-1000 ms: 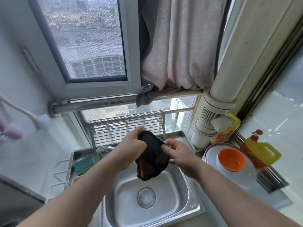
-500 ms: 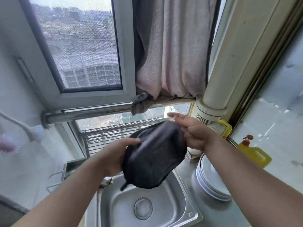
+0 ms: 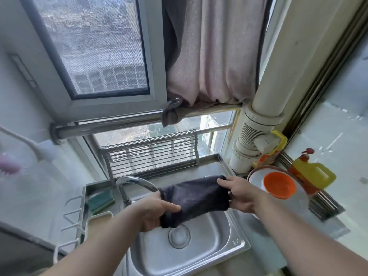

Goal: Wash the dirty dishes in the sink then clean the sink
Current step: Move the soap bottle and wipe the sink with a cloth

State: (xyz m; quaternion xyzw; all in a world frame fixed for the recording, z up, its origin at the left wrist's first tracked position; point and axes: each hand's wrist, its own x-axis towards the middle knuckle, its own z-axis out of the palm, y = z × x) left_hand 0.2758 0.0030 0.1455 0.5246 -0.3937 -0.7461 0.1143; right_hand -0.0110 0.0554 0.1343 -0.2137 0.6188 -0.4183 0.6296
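A dark cloth [image 3: 196, 198] is stretched flat between my two hands above the steel sink [image 3: 217, 246]. My left hand [image 3: 155, 211] grips its left end, thumb on top. My right hand [image 3: 240, 193] pinches its right end. The sink basin holds no dishes, and its round drain [image 3: 178, 237] shows below the cloth. A curved tap [image 3: 132, 183] stands behind my left hand. To the right, an orange bowl [image 3: 278, 185] sits on stacked white plates [image 3: 298, 204] on the counter.
A green sponge [image 3: 100, 201] lies left of the tap. A yellow soap bottle [image 3: 314, 175] and another yellow jug [image 3: 272, 152] stand at the right. A metal rack [image 3: 151, 156] leans at the window. A white pipe [image 3: 258, 124] rises in the corner.
The cloth, raised and bunched half a second ago, is now lowered and pulled out flat between both hands over the sink. The view has tilted down again.
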